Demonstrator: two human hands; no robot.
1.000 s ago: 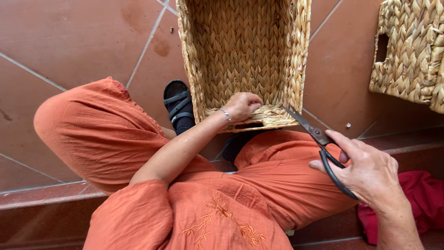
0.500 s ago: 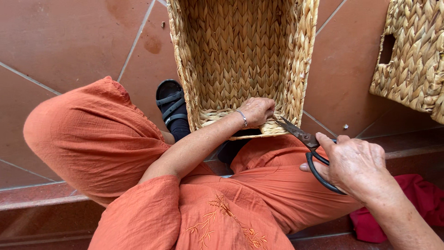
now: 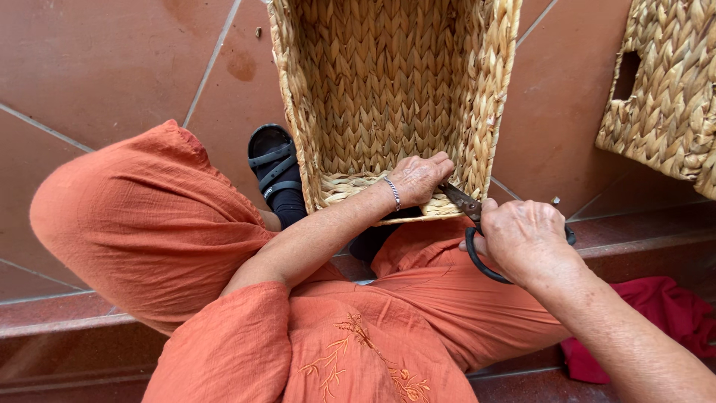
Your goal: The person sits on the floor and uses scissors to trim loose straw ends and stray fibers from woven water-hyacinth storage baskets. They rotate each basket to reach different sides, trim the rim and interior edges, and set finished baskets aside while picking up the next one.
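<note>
A woven straw basket (image 3: 388, 89) stands on the tiled floor between my knees, its open top facing me. My left hand (image 3: 419, 177) grips the basket's near rim, a thin bracelet on the wrist. My right hand (image 3: 526, 237) holds black-handled scissors (image 3: 468, 206) by the loops. The blades point left at the rim, their tips hidden under my left hand's fingers.
A second woven basket (image 3: 667, 104) with a handle slot sits at the upper right. A red cloth (image 3: 656, 313) lies on the step by my right forearm. My foot in a black sandal (image 3: 274, 166) rests left of the basket. Orange clothing covers my legs.
My right hand has brought the scissors left and up to the basket's rim, beside my left hand. My left hand has stayed on the rim.
</note>
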